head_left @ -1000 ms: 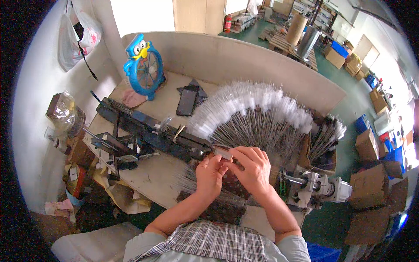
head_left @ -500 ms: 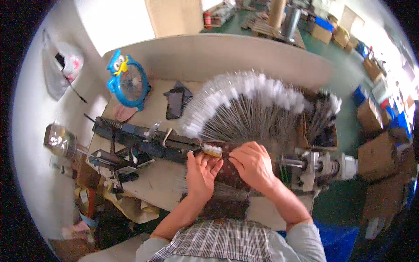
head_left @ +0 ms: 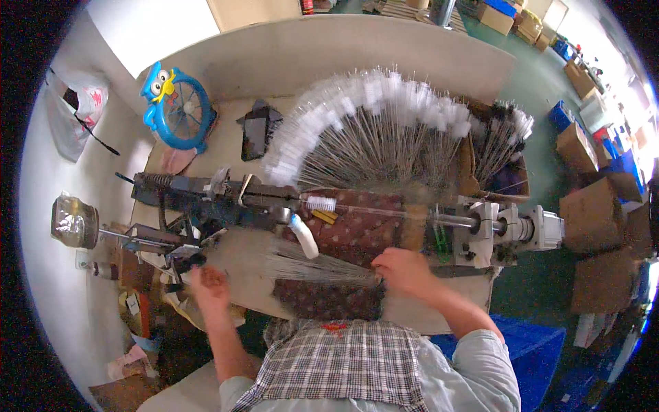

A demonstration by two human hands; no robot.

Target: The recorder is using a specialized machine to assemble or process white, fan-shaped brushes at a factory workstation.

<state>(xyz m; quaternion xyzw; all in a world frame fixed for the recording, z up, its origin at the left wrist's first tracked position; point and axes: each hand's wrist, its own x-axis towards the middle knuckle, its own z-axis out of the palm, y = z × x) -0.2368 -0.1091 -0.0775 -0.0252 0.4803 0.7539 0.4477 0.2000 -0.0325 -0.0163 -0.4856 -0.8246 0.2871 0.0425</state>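
Note:
My right hand [head_left: 405, 271] grips the near end of a loose bundle of thin metal wires [head_left: 316, 268], which lies fanned out on a brown patterned cloth [head_left: 357, 230]. My left hand [head_left: 209, 288] is off to the left, with its fingers curled just below a black handle [head_left: 189, 262] on the machine's side; whether it grips the handle is unclear. A long dark twisting machine [head_left: 206, 196] runs across the bench. It holds one wire with a short white brush head [head_left: 320, 203]. A white curved tube [head_left: 304, 235] hangs below it.
A big fan of finished white-tipped brushes [head_left: 371, 130] lies behind the machine, whose motor [head_left: 528, 230] sits at the right. A blue owl-shaped fan [head_left: 175, 103], a black device [head_left: 257, 127] and a jar [head_left: 72, 223] stand to the left. Cardboard boxes [head_left: 583, 206] stand at the right.
Both hands were together at the machine's middle. Now my left hand has swung out to the handle at the left, and my right hand has dropped onto the wire bundle.

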